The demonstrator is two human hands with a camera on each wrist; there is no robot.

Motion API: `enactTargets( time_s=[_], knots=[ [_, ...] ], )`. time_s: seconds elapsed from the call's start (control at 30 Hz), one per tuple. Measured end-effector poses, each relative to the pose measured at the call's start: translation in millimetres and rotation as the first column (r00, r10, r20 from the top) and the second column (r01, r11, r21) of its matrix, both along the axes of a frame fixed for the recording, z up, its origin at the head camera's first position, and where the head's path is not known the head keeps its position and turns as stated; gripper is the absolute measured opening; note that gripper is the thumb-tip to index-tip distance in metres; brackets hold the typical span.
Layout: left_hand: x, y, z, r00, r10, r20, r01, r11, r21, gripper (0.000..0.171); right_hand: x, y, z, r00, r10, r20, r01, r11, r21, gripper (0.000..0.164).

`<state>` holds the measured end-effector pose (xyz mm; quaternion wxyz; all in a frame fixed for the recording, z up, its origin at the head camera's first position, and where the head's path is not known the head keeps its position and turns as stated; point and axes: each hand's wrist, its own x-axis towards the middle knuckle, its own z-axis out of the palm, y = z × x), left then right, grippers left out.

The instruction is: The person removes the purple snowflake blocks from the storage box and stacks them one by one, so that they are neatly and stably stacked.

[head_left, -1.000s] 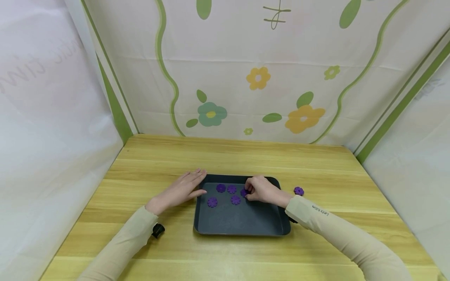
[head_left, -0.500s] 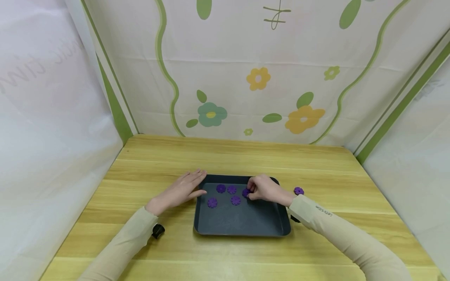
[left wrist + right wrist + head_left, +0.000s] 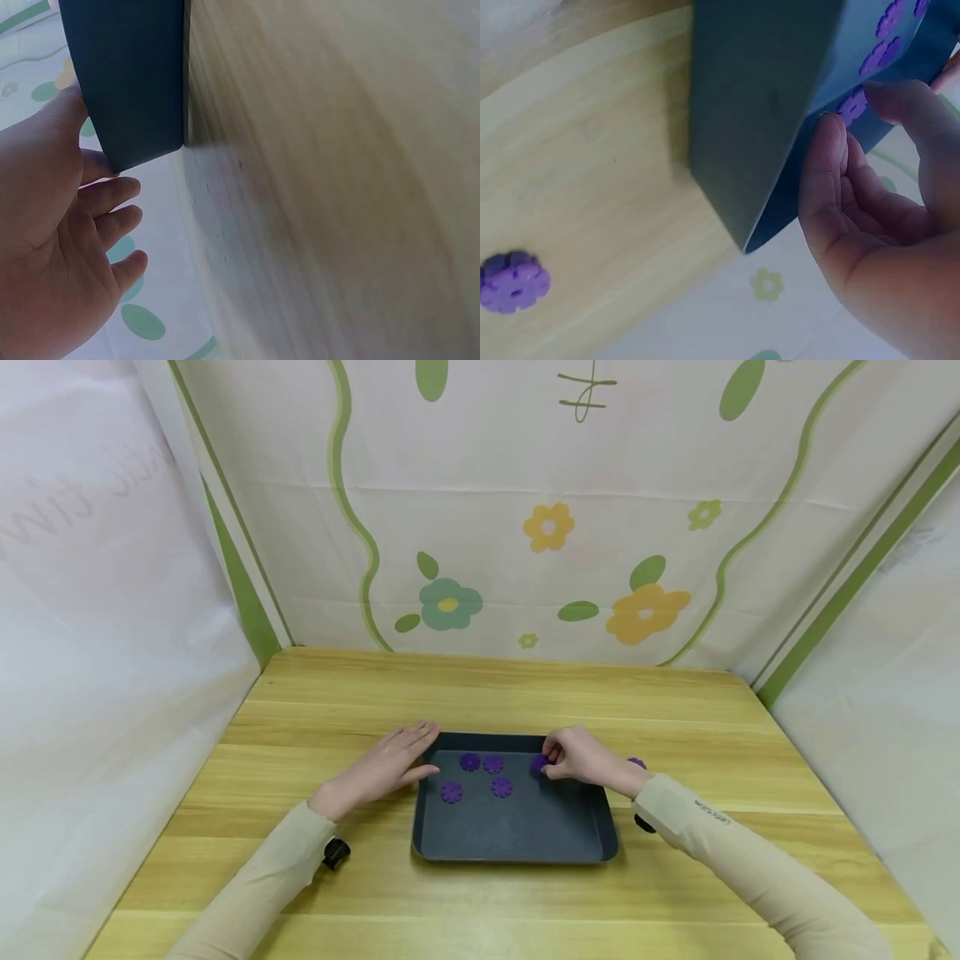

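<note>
A dark grey baking tray (image 3: pixel 525 827) lies on the wooden table, with several purple notched plastic discs, shaped like flowers, flat on its floor. Thumb and fingers of my right hand (image 3: pixel 588 762) pinch one purple disc (image 3: pixel 853 106) over the tray's back right part. In the head view the fingers partly cover that disc. My left hand (image 3: pixel 378 770) rests at the tray's back left corner with its fingers extended. The left wrist view shows the thumb and index finger against the tray's outer wall (image 3: pixel 131 82). Other discs (image 3: pixel 501 787) lie left of the right hand.
Right of the tray, on the table, lies another purple disc (image 3: pixel 515 285), with a darker purple edge showing behind it. The right arm partly hides it in the head view. Black wrist devices (image 3: pixel 336 853) show at both cuffs. Printed cloth walls (image 3: pixel 480 527) surround the table.
My right hand has slid right and slightly back inside the tray with the pinched disc, away from the other discs. The left hand has stayed at its corner.
</note>
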<state>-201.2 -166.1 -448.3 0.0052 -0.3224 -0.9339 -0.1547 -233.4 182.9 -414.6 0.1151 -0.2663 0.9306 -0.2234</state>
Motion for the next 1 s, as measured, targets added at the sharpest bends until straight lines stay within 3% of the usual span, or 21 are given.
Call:
enactTargets(
  time_s=[0.67,1.0],
  knots=[
    [-0.5,0,0.0,1.0,-0.002,0.005,0.002,1.0,0.0,0.07,-1.0,40,12.0,0.995,-0.039,-0.092,0.038,0.999,-0.008,0.018],
    [0.4,0,1.1,1.0,-0.001,0.025,0.001,1.0,0.0,0.07,-0.8,61,18.2,0.993,-0.071,-0.096,0.071,0.997,-0.002,0.016]
  ],
)
